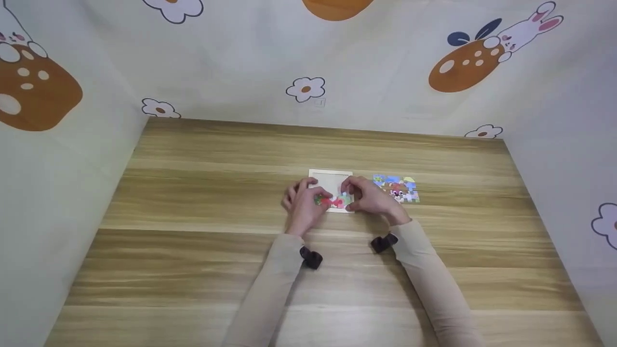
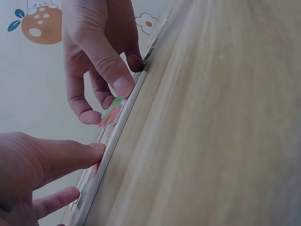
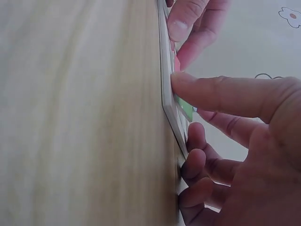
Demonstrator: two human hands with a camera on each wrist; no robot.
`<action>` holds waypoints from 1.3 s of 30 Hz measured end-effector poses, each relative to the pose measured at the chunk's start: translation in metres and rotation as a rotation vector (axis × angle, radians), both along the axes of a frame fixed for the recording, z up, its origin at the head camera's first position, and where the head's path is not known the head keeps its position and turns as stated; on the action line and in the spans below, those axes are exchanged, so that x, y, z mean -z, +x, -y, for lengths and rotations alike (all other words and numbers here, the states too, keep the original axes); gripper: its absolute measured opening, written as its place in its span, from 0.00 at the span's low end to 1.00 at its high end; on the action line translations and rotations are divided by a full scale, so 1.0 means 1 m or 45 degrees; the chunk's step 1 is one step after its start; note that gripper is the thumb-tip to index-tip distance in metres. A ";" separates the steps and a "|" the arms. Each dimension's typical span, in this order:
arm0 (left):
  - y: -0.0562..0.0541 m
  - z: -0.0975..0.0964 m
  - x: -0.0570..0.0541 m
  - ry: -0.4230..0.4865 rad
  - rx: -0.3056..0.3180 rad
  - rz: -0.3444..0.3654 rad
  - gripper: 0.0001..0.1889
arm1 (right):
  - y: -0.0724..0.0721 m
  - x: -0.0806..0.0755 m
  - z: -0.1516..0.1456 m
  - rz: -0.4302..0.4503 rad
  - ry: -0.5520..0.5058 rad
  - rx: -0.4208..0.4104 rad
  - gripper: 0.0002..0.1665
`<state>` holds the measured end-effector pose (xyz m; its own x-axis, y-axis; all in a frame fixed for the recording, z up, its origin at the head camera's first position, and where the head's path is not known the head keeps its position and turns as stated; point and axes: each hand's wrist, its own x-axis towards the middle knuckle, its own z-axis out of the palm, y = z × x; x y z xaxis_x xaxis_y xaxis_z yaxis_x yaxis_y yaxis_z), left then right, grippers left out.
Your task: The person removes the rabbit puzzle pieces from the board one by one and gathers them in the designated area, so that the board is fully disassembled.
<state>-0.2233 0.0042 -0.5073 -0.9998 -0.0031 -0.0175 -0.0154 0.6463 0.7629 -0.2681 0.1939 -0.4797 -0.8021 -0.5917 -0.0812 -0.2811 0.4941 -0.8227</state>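
A small white puzzle tray [image 1: 332, 172] lies on the wooden table, with red and green pieces along its near side. At its right edge, my right hand [image 1: 371, 196] pinches a green-and-red puzzle piece [image 2: 112, 113] between thumb and index finger. That piece stands tilted over the tray in the left wrist view; its green part [image 3: 185, 108] shows under the thumb in the right wrist view. From the left, my left hand [image 1: 306, 205] reaches over the tray. Its thumb and a finger press on the near-side pieces, partly hiding them, while other fingers lie by the left rim.
To the right of the tray, several colourful puzzle pieces [image 1: 396, 193] lie grouped on the table [image 1: 193, 270], partly behind my right hand. Black wrist cameras [image 1: 384, 243] sit on both sleeves. A patterned cloth wall [image 1: 241, 72] borders the table at the back and sides.
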 end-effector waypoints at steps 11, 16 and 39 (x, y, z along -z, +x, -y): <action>0.000 -0.001 0.002 -0.011 0.001 0.001 0.08 | 0.010 -0.017 0.003 0.065 -0.089 0.058 0.14; 0.000 0.000 0.001 -0.009 -0.003 -0.004 0.08 | 0.007 -0.011 0.000 0.076 -0.169 0.061 0.11; -0.001 0.001 0.001 -0.019 0.003 0.013 0.08 | 0.009 -0.028 -0.023 0.142 -0.178 0.156 0.12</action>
